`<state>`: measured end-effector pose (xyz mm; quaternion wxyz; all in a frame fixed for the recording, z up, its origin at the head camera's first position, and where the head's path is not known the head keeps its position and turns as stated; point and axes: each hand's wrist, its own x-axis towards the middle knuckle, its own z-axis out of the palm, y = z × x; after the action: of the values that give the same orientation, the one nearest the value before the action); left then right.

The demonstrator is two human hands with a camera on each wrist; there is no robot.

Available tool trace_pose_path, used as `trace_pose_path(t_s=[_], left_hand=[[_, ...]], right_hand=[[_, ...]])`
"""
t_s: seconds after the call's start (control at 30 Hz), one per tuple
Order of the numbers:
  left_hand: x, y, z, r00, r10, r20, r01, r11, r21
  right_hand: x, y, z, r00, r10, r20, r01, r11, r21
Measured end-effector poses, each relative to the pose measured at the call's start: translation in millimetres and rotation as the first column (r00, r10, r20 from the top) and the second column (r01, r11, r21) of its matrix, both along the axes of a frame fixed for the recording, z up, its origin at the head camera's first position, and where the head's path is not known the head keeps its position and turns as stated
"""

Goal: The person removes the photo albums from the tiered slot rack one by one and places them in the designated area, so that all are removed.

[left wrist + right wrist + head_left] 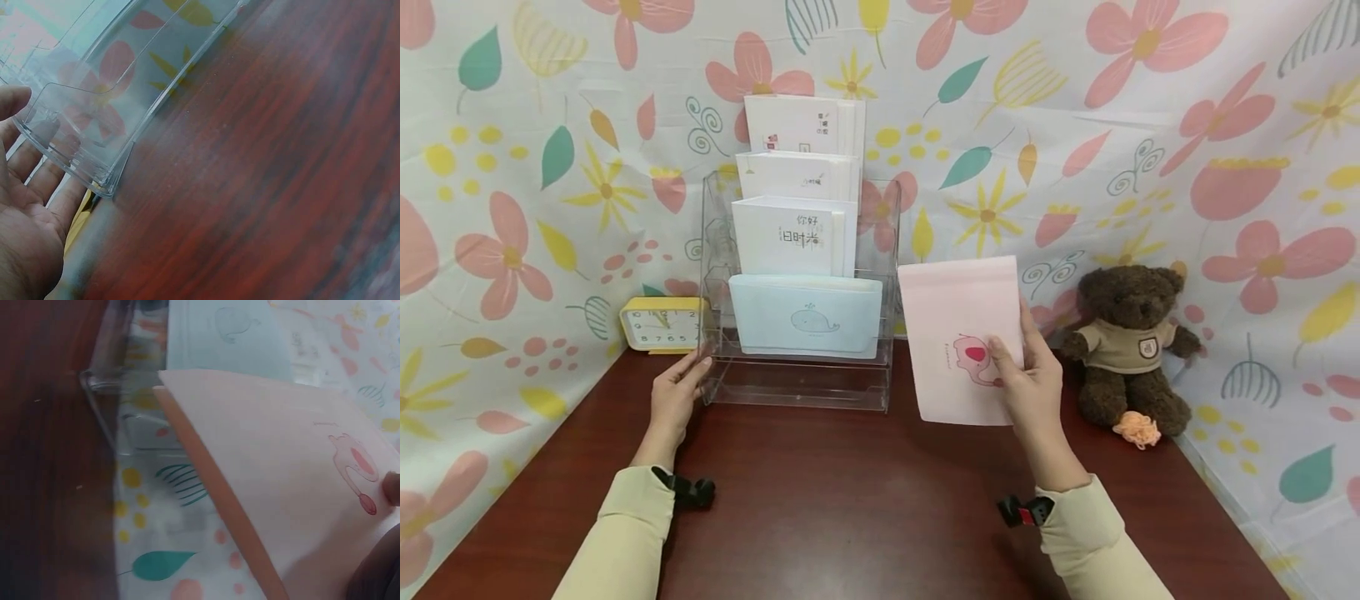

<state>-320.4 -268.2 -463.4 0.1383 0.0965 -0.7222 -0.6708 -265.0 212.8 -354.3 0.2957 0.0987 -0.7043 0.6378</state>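
Note:
My right hand (1033,383) holds a pink notebook (958,300) with an elephant drawing, thumb on its cover and fingers behind. The notebook is up off the table, just right of a clear acrylic tiered rack (797,398). With thumb and fingers on either side of its wall, my left hand (673,400) grips the rack's left side; in the left wrist view the fingers (47,178) show behind the clear plastic. A light blue notebook (805,321) with a whale stands in a lower tier. Behind it rise white notebooks (790,237) in the upper tiers.
Behind the left hand is a yellow alarm clock (662,323), partly covered by the rack. A brown teddy bear (1127,350) sits at the right, an orange yarn-like scrunchie (1138,429) at its foot. Flower-patterned cloth (985,108) surrounds the dark wooden table (835,508).

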Motion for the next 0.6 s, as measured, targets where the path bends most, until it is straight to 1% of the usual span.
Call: trace_pose_path(t_s=[0.1,0.13,0.2,0.27,0.33,0.37,0.43,0.47,0.53,0.6], left_hand=[[0.9,-1.9,0.2,1.000,0.002,0.000,-0.002,1.000,0.019],[1.2,-2.6,0.3,1.000,0.001,0.004,-0.001,1.000,0.023],[2.1,-3.5,0.3,1.000,0.001,0.014,-0.002,1.000,0.028],[3.5,-3.5,0.4,1.000,-0.001,0.021,0.000,0.999,0.035],[4.4,-2.7,0.4,1.000,-0.004,0.025,0.003,0.999,0.037],[4.8,-2.1,0.5,1.000,-0.005,0.024,0.005,0.999,0.036],[4.9,-0.7,1.0,1.000,-0.013,0.016,0.013,0.999,0.037],[4.7,-0.2,1.2,1.000,-0.018,0.011,0.018,0.999,0.034],[4.0,0.6,1.6,1.000,-0.026,0.002,0.025,0.999,0.028],[3.5,0.7,1.9,1.000,-0.027,0.001,0.027,0.999,0.021]], right_hand=[[-8.8,6.6,-13.7,0.998,0.051,0.049,-0.044,0.989,-0.139],[-16.4,9.9,-23.4,0.995,0.081,0.066,-0.067,0.977,-0.202],[-27.9,12.9,-39.6,0.984,0.125,0.128,-0.082,0.951,-0.299],[-38.7,14.8,-58.1,0.965,0.155,0.211,-0.070,0.929,-0.362],[-46.9,15.9,-76.4,0.938,0.178,0.296,-0.047,0.915,-0.401],[-50.0,16.7,-84.3,0.927,0.172,0.333,-0.028,0.918,-0.395],[-54.3,18.1,-97.0,0.915,0.157,0.371,-0.003,0.924,-0.383],[-56.0,18.6,-101.9,0.914,0.146,0.378,0.007,0.927,-0.375],[-57.9,19.8,-108.8,0.920,0.128,0.371,0.016,0.932,-0.361],[-59.3,20.6,-113.6,0.924,0.126,0.362,0.010,0.936,-0.352]])
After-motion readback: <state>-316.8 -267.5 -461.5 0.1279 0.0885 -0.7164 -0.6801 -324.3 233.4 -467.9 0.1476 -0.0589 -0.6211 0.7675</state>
